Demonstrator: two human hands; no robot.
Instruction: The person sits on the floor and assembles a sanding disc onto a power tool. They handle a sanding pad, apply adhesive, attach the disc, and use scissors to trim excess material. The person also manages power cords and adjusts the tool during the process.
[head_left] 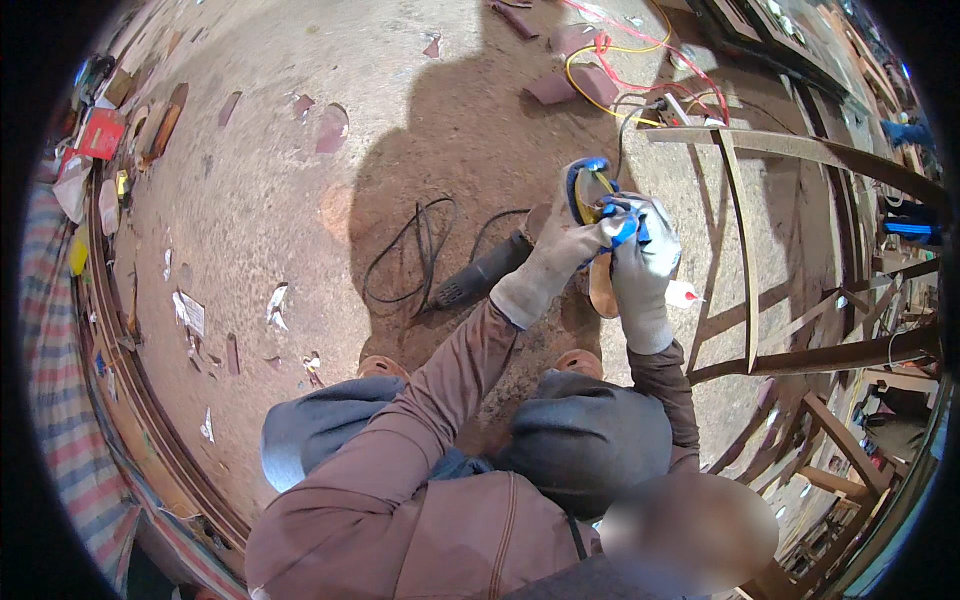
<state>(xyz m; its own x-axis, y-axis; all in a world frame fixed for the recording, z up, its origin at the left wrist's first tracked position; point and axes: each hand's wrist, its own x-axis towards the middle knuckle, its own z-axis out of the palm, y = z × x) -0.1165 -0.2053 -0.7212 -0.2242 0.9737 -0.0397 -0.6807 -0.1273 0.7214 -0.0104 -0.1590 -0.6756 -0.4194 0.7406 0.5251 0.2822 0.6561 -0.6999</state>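
Both my hands wear pale work gloves with blue fingers and meet ahead of my knees. My left hand (565,240) is closed around a round, flat thing with a yellow edge (584,200); its exact kind is not clear. Against its near right side, my right hand (645,245) has its fingers pinched together, and what lies between them is hidden. Below my left glove a dark power tool with a long barrel (475,278) rests on the floor, its black cord (415,235) looped to the left. A brown, rounded piece (602,288) shows under my hands.
A white bottle with a red tip (682,294) is right of my hands. A metal frame (745,240) stands at the right. Yellow cable (590,95), a power strip (676,110) and reddish sheet scraps (553,87) lie ahead. A red box (101,133) sits far left.
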